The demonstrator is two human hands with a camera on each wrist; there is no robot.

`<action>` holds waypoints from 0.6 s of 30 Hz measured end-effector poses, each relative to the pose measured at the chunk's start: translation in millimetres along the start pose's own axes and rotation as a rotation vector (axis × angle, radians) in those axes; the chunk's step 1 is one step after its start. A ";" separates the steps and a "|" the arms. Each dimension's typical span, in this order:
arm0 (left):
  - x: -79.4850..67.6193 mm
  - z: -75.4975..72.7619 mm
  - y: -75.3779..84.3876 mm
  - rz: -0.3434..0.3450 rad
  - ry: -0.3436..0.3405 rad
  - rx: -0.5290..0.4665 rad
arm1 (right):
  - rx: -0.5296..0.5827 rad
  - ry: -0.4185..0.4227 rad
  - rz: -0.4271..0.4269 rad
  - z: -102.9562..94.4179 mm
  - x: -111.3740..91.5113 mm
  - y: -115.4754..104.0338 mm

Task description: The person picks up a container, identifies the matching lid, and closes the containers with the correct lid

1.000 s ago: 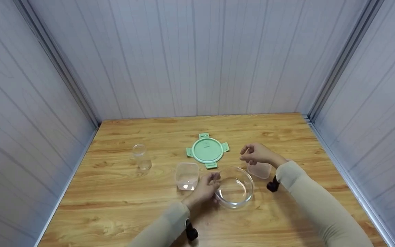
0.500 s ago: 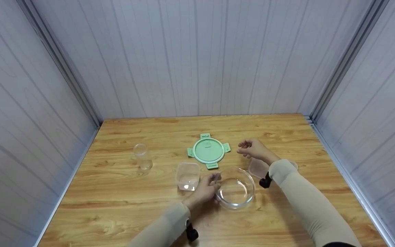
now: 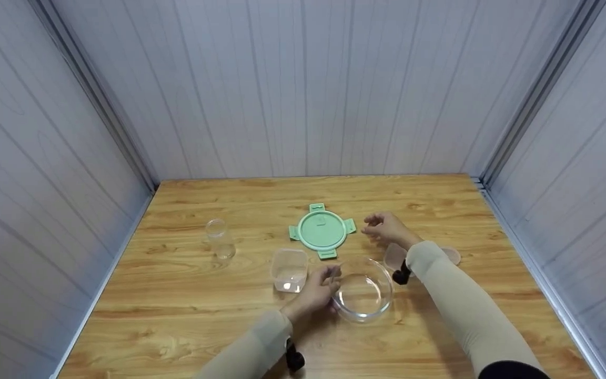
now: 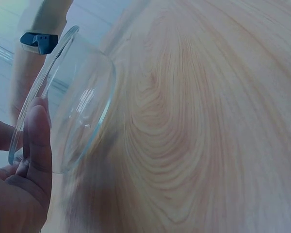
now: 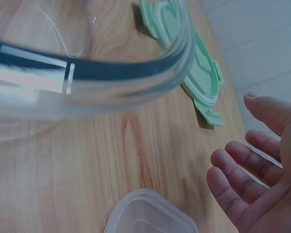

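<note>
A round clear glass bowl stands on the wooden table in the head view. My left hand pinches its left rim; in the left wrist view the thumb lies along the glass wall, and some fingers are partly hidden. Beyond the bowl lies a round green lid with flaps around its edge. Just right of that lid my right hand hovers, holding nothing. Its fingers are spread and loosely bent in the right wrist view.
Left of the bowl stands a square clear plastic container, and farther left a clear cup. A translucent square lid and a round translucent piece lie partly behind the right forearm. Panelled walls border the table.
My right hand has moved slightly left and away from me, toward the green lid. The left hand keeps its hold on the bowl's rim. The head view has shifted slightly.
</note>
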State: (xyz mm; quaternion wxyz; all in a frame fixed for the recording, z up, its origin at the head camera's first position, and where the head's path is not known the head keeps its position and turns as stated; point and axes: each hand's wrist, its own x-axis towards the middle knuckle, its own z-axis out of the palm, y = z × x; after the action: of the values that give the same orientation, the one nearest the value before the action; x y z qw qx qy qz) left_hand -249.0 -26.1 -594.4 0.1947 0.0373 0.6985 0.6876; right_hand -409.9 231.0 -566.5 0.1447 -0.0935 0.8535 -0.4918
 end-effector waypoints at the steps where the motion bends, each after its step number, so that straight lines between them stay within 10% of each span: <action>1: 0.2 -0.5 0.1 -0.002 0.002 -0.001 | 0.006 -0.007 0.010 0.8 1.9 -0.4; 18: -2.3 0.7 -0.4 -0.005 -0.006 -0.020 | -0.003 -0.138 0.068 7.2 22.0 -9.7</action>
State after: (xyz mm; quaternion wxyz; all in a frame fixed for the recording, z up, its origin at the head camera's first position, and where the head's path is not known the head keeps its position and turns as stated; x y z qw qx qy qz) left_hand -246.6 -26.2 -594.3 0.1991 0.0356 0.6912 0.6938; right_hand -428.0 213.7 -564.9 0.2198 -0.0986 0.8450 -0.4775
